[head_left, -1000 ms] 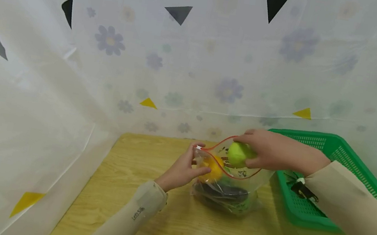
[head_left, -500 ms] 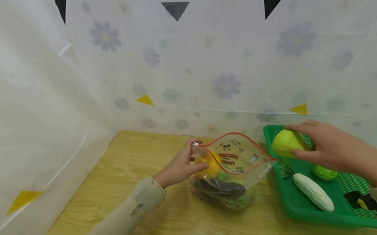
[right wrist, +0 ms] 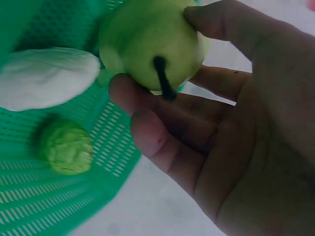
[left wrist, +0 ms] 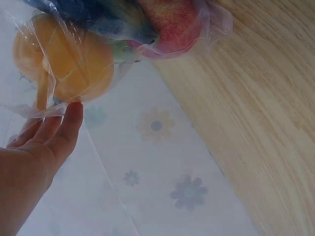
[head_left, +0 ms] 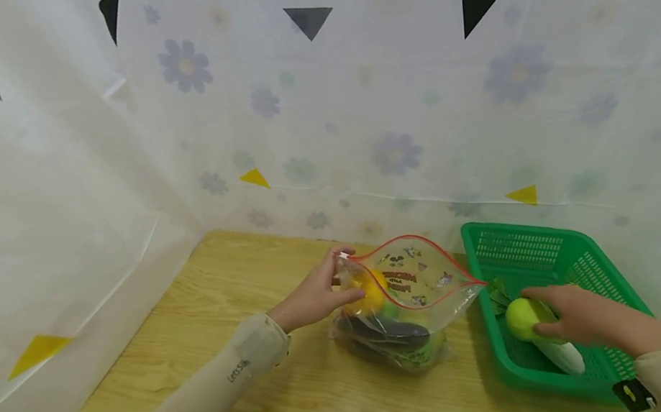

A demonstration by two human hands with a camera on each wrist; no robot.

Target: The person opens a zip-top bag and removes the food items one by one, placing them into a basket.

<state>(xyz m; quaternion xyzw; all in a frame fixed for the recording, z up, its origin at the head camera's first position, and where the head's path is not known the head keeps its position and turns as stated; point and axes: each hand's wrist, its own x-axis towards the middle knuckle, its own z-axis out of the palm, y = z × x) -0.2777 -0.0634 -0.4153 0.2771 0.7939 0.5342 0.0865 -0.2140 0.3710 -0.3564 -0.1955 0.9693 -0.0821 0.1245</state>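
Observation:
My left hand grips the left corner of a clear zip bag by its slider. The red-edged mouth of the bag gapes wide. Inside lie a yellow-orange bell pepper, a dark eggplant, something red and round and some green produce. Over at the green basket, my right hand holds a green pear between thumb and fingers, low above a white radish. The pear's dark stem points toward the palm in the right wrist view.
A crinkled green vegetable ball also lies in the basket, hidden by my right hand in the head view. The wooden table meets a flowered plastic sheet at its back and left edges.
My right hand has carried the pear out of the bag's mouth, rightward, then down into the basket. My left hand keeps hold of the bag in the same place.

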